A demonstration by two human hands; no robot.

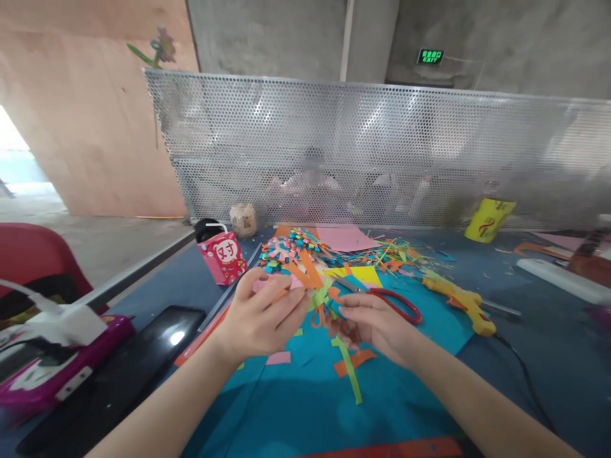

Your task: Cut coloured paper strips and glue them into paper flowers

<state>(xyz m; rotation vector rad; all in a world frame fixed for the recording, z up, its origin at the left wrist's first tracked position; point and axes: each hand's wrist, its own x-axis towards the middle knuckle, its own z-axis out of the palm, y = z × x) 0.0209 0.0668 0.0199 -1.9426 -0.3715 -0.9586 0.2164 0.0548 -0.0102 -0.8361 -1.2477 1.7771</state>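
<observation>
My left hand [268, 315] is closed, fingers curled together, above the blue paper sheet [305, 407]. Bits of pink and orange paper show around its fingers, but its grip is partly hidden. Across from it, my right hand [375, 321] has its thumb and fingers closed on a small orange and blue paper strip [335, 299]. Between the hands lie a curled orange paper piece [319, 315] and light green paper. Red-handled scissors [401, 305] rest just beyond my right hand. Below the hands are a green paper strip [351, 372] and an orange strip [357, 362].
Fringed paper clusters [281, 251] and shredded strips [398, 254] lie at the back before a perforated metal screen [305, 140]. A yellow glue gun [458, 299] with a cord is at right. A pink drink carton [223, 257], black phone [114, 381] and power strip [71, 375] stand left.
</observation>
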